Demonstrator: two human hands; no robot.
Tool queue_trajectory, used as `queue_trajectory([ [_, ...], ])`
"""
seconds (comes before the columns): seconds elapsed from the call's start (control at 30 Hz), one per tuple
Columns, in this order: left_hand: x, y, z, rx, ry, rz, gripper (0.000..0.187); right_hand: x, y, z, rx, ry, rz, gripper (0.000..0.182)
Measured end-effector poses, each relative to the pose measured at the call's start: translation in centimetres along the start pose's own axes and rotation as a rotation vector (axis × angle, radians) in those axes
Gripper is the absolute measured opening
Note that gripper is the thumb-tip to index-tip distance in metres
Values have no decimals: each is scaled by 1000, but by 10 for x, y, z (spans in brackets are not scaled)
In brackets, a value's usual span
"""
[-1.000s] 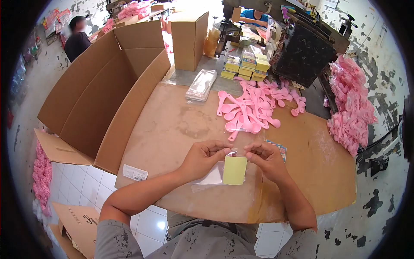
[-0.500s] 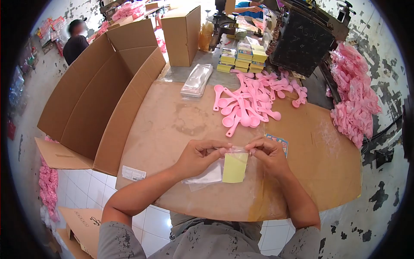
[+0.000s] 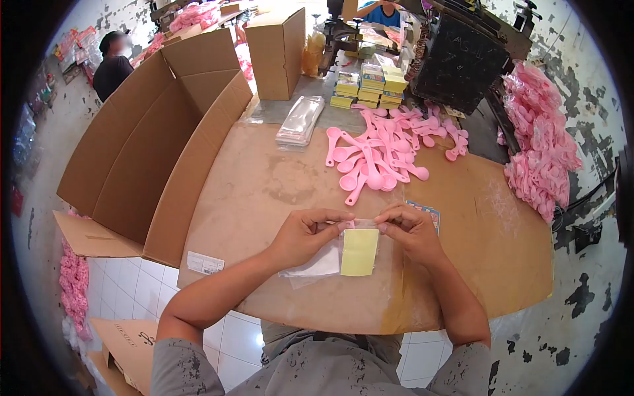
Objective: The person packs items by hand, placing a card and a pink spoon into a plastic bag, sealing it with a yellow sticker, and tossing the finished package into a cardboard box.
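Note:
My left hand (image 3: 309,235) and my right hand (image 3: 413,232) pinch the two top corners of a small clear plastic bag (image 3: 365,223). A yellow card (image 3: 360,253) shows inside the bag, and a bit of pink is visible near its top left. Under my left hand, flat clear bags (image 3: 316,265) lie on the cardboard-covered table. A blue printed card (image 3: 430,215) is partly hidden behind my right hand. Beyond both hands spreads a heap of pink measuring spoons (image 3: 373,179).
A large open cardboard box (image 3: 198,178) stands left of the table. Behind the spoons are a stack of clear bags (image 3: 300,122), piled cards (image 3: 372,78) and a black machine (image 3: 456,63). Bagged pink spoons (image 3: 538,145) hang at right. Two people are in the background.
The bag's top edge is now stretched flatter between my hands, which have barely moved. The people in the background have shifted slightly.

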State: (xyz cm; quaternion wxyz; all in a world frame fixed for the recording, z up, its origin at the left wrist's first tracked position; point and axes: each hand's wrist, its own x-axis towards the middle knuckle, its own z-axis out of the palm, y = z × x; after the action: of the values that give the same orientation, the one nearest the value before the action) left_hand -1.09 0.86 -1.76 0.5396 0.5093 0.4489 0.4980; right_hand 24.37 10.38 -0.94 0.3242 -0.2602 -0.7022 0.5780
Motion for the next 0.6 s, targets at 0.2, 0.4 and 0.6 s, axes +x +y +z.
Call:
queue_trajectory([
  [0.2, -1, 2, 3, 22, 19, 38, 27, 0, 3, 1, 40, 22, 31, 14],
  [0.4, -5, 9, 1, 104, 13, 21, 29, 0, -2, 5, -44, 33, 3, 12],
  [0.6, -2, 0, 2, 46, 22, 98, 28, -2, 4, 12, 23, 58, -31, 26],
])
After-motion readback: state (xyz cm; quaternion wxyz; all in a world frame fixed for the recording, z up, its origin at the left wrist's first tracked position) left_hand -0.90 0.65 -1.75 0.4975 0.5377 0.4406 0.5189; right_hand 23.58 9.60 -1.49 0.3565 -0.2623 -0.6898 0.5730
